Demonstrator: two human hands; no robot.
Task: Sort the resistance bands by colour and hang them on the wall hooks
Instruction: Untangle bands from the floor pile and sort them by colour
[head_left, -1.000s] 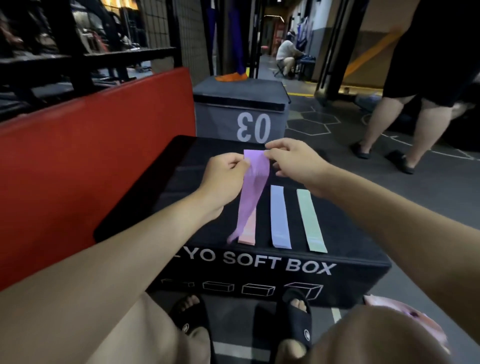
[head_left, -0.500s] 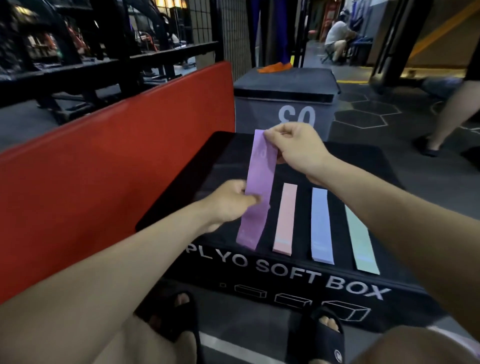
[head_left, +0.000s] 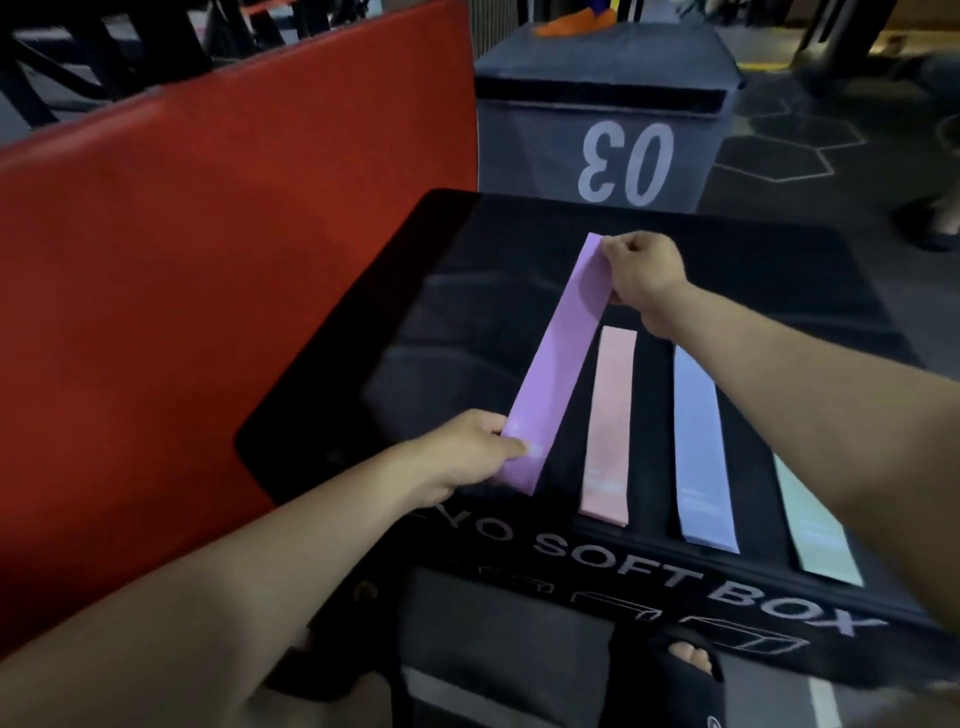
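A purple resistance band (head_left: 558, 358) stretches diagonally low over the black soft plyo box (head_left: 467, 249). My left hand (head_left: 470, 454) pinches its near end and my right hand (head_left: 641, 270) pinches its far end. To the right of it lie a pink band (head_left: 608, 423), a lilac-blue band (head_left: 701, 447) and a pale green band (head_left: 813, 525), flat and side by side on the box top. My right forearm crosses over the far ends of the blue and green bands. No wall hooks are in view.
A red padded block (head_left: 182, 286) stands against the box's left side. Behind it is a grey box marked 03 (head_left: 602, 114) with an orange item (head_left: 571, 23) on top. My sandalled feet (head_left: 680, 670) are under the box's front edge.
The purple band has come down from hanging upright to a stretched diagonal beside the pink band. My left hand slid to its near end; my right hand lowered toward the box.
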